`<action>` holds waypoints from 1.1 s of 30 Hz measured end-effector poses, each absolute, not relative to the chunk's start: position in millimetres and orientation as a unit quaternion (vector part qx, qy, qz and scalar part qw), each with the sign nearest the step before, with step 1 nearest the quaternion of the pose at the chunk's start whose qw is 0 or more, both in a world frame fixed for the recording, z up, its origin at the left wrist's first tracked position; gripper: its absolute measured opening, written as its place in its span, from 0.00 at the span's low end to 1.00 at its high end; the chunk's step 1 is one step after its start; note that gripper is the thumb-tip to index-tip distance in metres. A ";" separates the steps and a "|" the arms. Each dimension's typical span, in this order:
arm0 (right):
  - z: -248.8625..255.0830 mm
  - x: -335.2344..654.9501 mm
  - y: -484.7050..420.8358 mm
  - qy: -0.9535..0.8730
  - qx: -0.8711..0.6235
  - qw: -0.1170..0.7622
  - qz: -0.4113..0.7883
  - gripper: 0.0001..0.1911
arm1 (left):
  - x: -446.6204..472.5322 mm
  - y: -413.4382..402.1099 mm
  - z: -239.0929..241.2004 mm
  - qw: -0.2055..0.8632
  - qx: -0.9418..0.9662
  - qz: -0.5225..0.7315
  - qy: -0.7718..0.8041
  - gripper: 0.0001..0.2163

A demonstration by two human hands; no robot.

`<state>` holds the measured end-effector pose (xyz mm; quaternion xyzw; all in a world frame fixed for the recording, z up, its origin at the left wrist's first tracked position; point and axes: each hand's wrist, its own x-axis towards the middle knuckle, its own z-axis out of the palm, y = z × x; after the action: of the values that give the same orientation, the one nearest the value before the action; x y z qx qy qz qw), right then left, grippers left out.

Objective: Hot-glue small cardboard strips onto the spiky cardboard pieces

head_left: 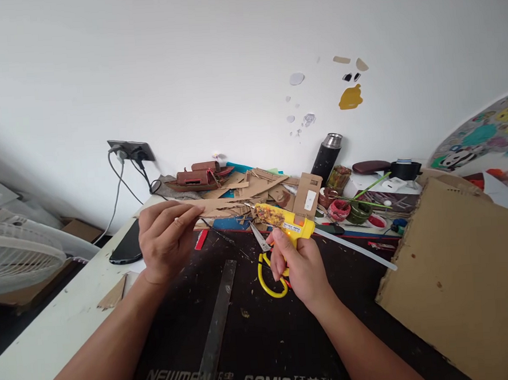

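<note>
My left hand (167,240) pinches a thin strip of cardboard (223,205) between thumb and fingers, holding it level above the dark mat. In my right hand (305,265) is a yellow hot glue gun (278,217), its body stained with brown marks. The nozzle points left and meets or nearly meets the strip's right end; whether they touch I cannot tell. A translucent glue stick (356,248) juts out of the gun's back. Yellow-handled scissors (261,276) lie below the gun, partly hidden by my right hand. A metal ruler (219,318) rests on the mat.
Cardboard scraps (253,184) and brown model boats (197,179) line the wall. A black thermos (327,155) stands behind open paint jars (339,209). A large cardboard sheet (457,275) covers the right side. A phone (126,249) and a fan (21,256) are at left.
</note>
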<state>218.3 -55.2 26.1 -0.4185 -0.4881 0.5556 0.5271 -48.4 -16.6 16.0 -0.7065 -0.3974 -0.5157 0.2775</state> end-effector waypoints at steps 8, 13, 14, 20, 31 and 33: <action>25.9 217.6 -56.3 -0.510 -0.421 0.522 0.538 0.34 | -49.1 -16.5 18.0 0.303 -0.705 -0.515 -0.381 0.12; 25.9 217.6 -56.9 -0.508 -0.426 0.518 0.540 0.34 | -49.1 -17.1 17.6 0.290 -0.699 -0.517 -0.400 0.10; 26.2 217.3 -57.2 -0.507 -0.425 0.518 0.542 0.34 | -49.2 -17.1 17.5 0.288 -0.699 -0.516 -0.402 0.10; 27.3 216.4 -57.7 -0.508 -0.423 0.516 0.545 0.34 | -50.0 -16.3 16.1 0.287 -0.695 -0.512 -0.416 0.07; 25.5 216.4 -56.3 -0.500 -0.430 0.516 0.547 0.35 | -50.5 -16.8 14.6 0.289 -0.701 -0.517 -0.397 0.11; 25.5 216.5 -56.5 -0.502 -0.432 0.513 0.547 0.35 | -50.2 -17.0 14.7 0.288 -0.699 -0.514 -0.406 0.10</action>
<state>216.5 -56.5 25.5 -0.4317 -0.5017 0.5470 0.5126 -50.2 -17.0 14.7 -0.6986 -0.4056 -0.5141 0.2882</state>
